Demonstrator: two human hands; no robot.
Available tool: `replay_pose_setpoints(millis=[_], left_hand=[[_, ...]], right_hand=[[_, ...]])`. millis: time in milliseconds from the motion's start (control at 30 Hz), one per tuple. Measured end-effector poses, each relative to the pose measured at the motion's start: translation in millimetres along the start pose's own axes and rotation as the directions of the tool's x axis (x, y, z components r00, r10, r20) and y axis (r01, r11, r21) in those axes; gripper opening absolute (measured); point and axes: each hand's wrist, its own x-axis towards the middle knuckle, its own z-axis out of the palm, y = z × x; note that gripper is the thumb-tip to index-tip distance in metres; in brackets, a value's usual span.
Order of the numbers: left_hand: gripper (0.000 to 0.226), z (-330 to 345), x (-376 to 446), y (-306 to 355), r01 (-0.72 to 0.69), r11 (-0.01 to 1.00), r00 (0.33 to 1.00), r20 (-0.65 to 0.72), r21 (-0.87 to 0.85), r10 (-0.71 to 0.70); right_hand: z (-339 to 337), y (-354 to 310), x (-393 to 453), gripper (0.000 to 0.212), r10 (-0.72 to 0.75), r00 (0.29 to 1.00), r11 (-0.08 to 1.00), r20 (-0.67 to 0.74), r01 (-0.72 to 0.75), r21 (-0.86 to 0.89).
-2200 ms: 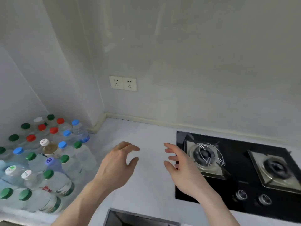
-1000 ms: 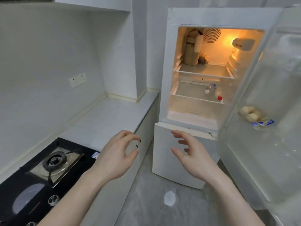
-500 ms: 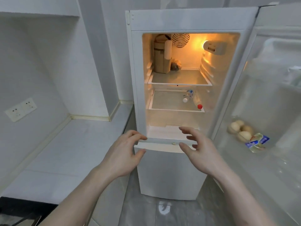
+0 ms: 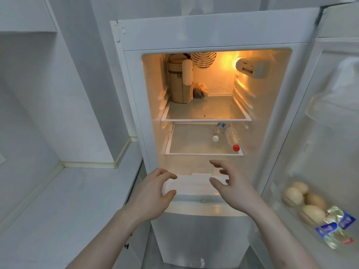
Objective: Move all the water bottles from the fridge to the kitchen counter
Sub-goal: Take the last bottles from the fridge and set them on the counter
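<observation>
Water bottles remain in the fridge (image 4: 209,33): two of them, lying on their sides on the lower shelf (image 4: 194,150), toward its right half. The white-capped bottle (image 4: 218,131) lies further back, and the red-capped bottle (image 4: 232,137) lies just to its right, the two close together or touching near their bases. Both have their long axes running front to back, caps pointing out toward the person, the red cap almost at the shelf's front right corner.

Both hands hover below and in front of that shelf, holding nothing. The left hand (image 4: 151,195) has its fingers (image 4: 167,174) loosely curled with the thumb apart, and the right hand (image 4: 231,187) is spread, fingers (image 4: 217,164) relaxed and slightly bent. The bottles lie above and beyond both hands, and to the right of the gap between them, so the right hand is plainly the nearer, sitting almost directly under the red cap.

My judgement is that the next reach goes up and forward, right hand to the red-capped bottle. Because the bottles point outward, a grasp would best come over the neck or shoulder end. The bench (image 4: 68,200) waits to the left of the fridge.
</observation>
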Motion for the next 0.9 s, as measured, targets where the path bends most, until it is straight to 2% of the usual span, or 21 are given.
replay_pose_setpoints(millis=[133, 367, 567, 900], left_hand=[[0.038, 7.4, 44.1, -0.7, 0.009, 1.0, 1.0, -0.012, -0.009, -0.01], [0.043, 33.6, 122.3, 10.4, -0.044, 0.998, 0.997, 0.061, -0.036, 0.047], [0.048, 59.9, 212.3, 18.6, -0.096, 0.995, 0.984, 0.152, -0.012, 0.097], [0.064, 128.0, 346.0, 17.0, -0.103, 0.992, 0.929, 0.363, 0.069, 0.071]], right_hand=[[-3.5, 12.7, 36.2, 0.049, -0.007, 1.0, 1.0, 0.006, 0.007, -0.02], [-12.3, 34.4, 72.4, 0.049, 0.029, 0.999, 0.999, -0.041, -0.031, -0.045], [-14.5, 56.8, 104.4, 0.051, 0.106, 0.988, 0.99, -0.116, -0.116, -0.084], [0.4, 118.6, 181.8, 0.062, 0.289, 0.934, 0.943, -0.209, -0.315, -0.105]])
